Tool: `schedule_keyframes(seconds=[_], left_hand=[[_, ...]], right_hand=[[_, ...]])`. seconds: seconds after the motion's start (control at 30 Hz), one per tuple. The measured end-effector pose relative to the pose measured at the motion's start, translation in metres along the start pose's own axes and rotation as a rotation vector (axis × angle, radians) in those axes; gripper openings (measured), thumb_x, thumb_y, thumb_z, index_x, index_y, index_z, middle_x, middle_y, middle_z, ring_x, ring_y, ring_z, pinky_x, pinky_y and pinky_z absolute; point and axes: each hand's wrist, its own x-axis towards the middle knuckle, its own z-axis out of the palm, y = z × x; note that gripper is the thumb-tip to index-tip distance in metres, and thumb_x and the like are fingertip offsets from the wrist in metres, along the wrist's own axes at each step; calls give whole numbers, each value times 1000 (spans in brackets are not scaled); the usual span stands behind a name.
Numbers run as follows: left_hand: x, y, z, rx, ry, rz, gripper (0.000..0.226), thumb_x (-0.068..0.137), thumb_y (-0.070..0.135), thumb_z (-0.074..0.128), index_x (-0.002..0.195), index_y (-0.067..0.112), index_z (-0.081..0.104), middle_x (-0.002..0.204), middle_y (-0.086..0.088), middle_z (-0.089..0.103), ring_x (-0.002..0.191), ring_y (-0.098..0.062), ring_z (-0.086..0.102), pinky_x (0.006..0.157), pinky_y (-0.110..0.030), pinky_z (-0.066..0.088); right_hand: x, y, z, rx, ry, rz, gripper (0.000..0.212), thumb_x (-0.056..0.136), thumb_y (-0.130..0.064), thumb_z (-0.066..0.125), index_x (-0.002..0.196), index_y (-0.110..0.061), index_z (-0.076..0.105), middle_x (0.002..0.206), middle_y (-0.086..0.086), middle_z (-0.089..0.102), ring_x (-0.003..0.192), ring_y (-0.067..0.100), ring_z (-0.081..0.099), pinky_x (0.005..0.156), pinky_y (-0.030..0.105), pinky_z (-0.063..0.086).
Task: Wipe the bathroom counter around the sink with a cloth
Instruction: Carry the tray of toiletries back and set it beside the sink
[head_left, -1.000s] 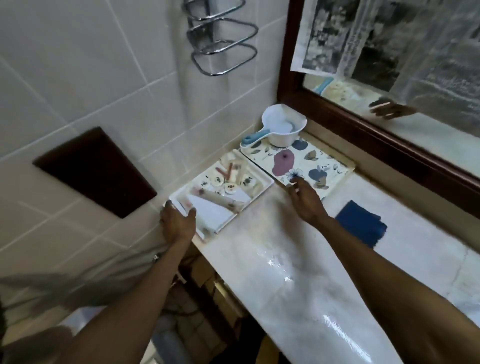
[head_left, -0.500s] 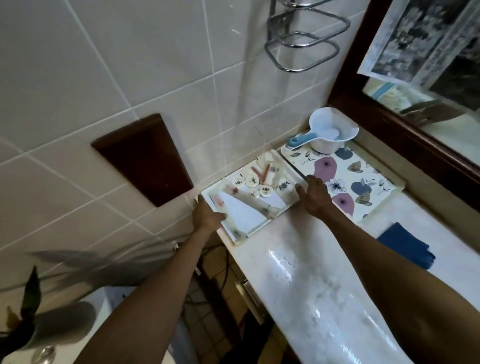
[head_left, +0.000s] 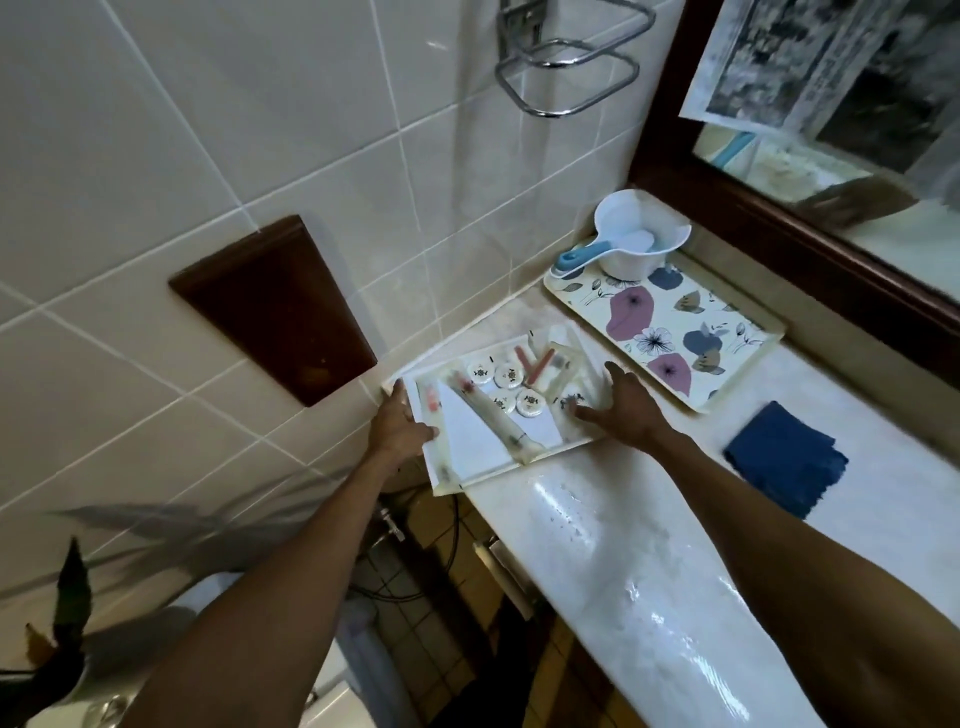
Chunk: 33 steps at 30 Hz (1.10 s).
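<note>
A folded dark blue cloth (head_left: 784, 460) lies on the pale marble counter (head_left: 613, 545), to the right of my right forearm. Neither hand touches it. Both hands hold a white tray of toiletries (head_left: 483, 457) at the counter's left end, by the tiled wall. My left hand (head_left: 400, 426) grips the tray's left edge, which overhangs the counter. My right hand (head_left: 623, 410) grips its right edge, thumb inside the rim. The tray carries small round white lids, wrapped tubes and a white card. The sink is out of view.
A flowered tray (head_left: 665, 332) with a white scoop with a blue handle (head_left: 623, 244) sits in the back corner under the wood-framed mirror (head_left: 810, 244). A chrome towel ring (head_left: 566, 78) and a dark wood panel (head_left: 275, 306) are on the wall. A plant (head_left: 57, 639) stands low left.
My right hand left the flowered tray and took hold of the toiletry tray's right edge. The tray has shifted slightly away from the flowered tray. The view swung left.
</note>
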Motion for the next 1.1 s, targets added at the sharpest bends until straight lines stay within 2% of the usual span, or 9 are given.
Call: schedule_keyframes(seconds=[0.17, 0.23, 0.33, 0.4, 0.5, 0.63, 0.83, 0.93, 1.1], left_hand=[[-22, 12, 22, 76, -73, 138, 60, 76, 2, 79, 124, 24, 52, 88, 1, 66, 90, -29, 67, 67, -35, 57], [-37, 27, 34, 98, -117, 183, 68, 76, 6, 79, 134, 25, 50, 99, 1, 68, 95, -26, 66, 75, -39, 59], [-62, 46, 56, 101, -164, 216, 97, 78, 5, 80, 157, 25, 27, 112, 0, 61, 102, -23, 62, 66, -30, 55], [-83, 56, 76, 82, -200, 260, 102, 76, 4, 81, 158, 26, 25, 108, -7, 63, 102, -29, 65, 71, -41, 61], [-117, 66, 104, 76, -225, 321, 102, 76, 4, 81, 158, 25, 24, 100, -10, 59, 91, -30, 64, 75, -47, 58], [-183, 74, 146, 100, -296, 426, 102, 65, 13, 80, 155, 24, 34, 93, -8, 58, 85, -27, 61, 77, -51, 58], [-290, 78, 218, 151, -457, 569, 96, 65, 17, 78, 152, 27, 39, 94, -8, 62, 87, -27, 64, 74, -45, 61], [-347, 88, 258, 170, -541, 623, 88, 72, 6, 76, 151, 28, 42, 97, -9, 63, 88, -28, 65, 76, -44, 62], [-437, 115, 326, 245, -664, 756, 86, 75, 3, 74, 151, 26, 41, 97, -15, 63, 72, -27, 65, 52, -25, 50]], right_hand=[[-53, 37, -21, 57, 48, -52, 102, 67, -55, 83, 146, -11, 36, 144, 11, 50, 134, 30, 45, 106, 37, 39], [-79, 53, -33, 107, 104, -66, 101, 69, -47, 86, 149, -16, 33, 148, 7, 48, 136, 27, 44, 104, 31, 37], [-120, 80, -50, 119, 161, -18, 99, 72, -46, 84, 150, -18, 30, 149, 10, 47, 132, 30, 47, 100, 34, 40], [-154, 102, -63, 160, 217, -21, 95, 72, -46, 84, 148, -23, 32, 146, 4, 50, 129, 28, 50, 95, 34, 43], [-206, 138, -74, 205, 310, 12, 90, 70, -46, 85, 143, -31, 36, 138, -2, 56, 122, 23, 55, 90, 35, 46], [-287, 193, -79, 207, 405, 127, 107, 67, -55, 84, 152, -24, 26, 147, 5, 48, 130, 28, 49, 103, 40, 42], [-428, 274, -80, 238, 554, 270, 108, 68, -56, 83, 154, -24, 25, 154, 4, 41, 137, 27, 44, 105, 38, 38], [-497, 310, -84, 276, 621, 349, 106, 68, -55, 83, 152, -25, 27, 153, 4, 43, 135, 28, 46, 103, 39, 41], [-595, 367, -98, 332, 741, 475, 100, 67, -56, 83, 147, -26, 32, 146, 0, 49, 128, 26, 51, 95, 38, 44]])
